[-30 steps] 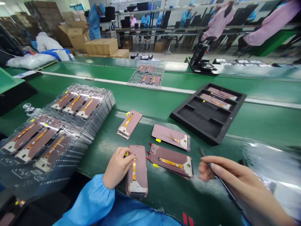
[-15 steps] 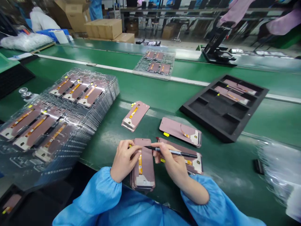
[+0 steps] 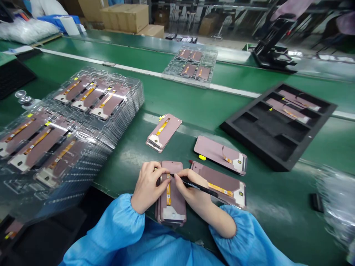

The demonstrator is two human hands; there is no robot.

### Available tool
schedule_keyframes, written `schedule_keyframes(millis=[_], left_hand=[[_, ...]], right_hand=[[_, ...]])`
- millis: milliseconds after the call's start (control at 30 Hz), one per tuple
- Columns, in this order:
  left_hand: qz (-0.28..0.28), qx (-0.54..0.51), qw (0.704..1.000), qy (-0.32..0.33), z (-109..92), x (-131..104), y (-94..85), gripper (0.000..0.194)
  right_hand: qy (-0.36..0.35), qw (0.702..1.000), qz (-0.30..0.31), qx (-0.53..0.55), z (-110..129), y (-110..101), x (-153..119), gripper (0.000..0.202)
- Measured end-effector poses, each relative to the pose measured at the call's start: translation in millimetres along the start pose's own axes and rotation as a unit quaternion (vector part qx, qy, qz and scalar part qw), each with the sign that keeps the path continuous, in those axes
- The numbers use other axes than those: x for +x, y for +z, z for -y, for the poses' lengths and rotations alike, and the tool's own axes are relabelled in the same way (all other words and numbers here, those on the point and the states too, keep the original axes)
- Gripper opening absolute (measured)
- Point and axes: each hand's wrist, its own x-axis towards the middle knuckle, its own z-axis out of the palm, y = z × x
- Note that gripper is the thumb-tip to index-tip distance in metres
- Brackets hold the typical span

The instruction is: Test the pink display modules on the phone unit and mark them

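A stack of pinkish phone screens [image 3: 177, 199] lies in front of me, backs up, with an orange flex cable [image 3: 168, 194] along the top one. My left hand [image 3: 149, 184] grips this stack by its upper left side, thumb and index finger bent over the cable's upper end. Between the fingers of my right hand [image 3: 194, 190] is a slim black marker pen [image 3: 203, 189], its tip touching or just above that same end. Right of this hand lie more phone screens [image 3: 222, 181], and another phone screen [image 3: 216, 152] with a yellow tab sits just beyond them.
Clear plastic trays [image 3: 116, 122] of phone screens are piled at left. A small screen stack [image 3: 163, 131] lies ahead. Farther off is another clear tray [image 3: 191, 79]. A black foam tray [image 3: 260, 147] stands at right, near plastic wrapping [image 3: 335, 199]. Cardboard boxes [image 3: 124, 18] stand behind.
My right hand has moved left and closer to my left hand, bringing the pen tip down to the cable's upper end. My left hand stays on the stack. The view has shifted slightly.
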Motion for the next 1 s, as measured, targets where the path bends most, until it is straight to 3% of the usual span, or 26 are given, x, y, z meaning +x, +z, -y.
schedule_keyframes(millis=[367, 1000], left_hand=[[0.003, 0.004, 1.0, -0.005, -1.4, 0.1, 0.0, 0.019], [0.005, 0.009, 1.0, -0.002, -1.5, 0.4, -1.2, 0.018]], right_hand=[[0.057, 0.997, 0.048, 0.008, -1.8, -1.7, 0.3, 0.017], [0.059, 0.997, 0.031, 0.034, 0.3, -4.7, 0.8, 0.015]])
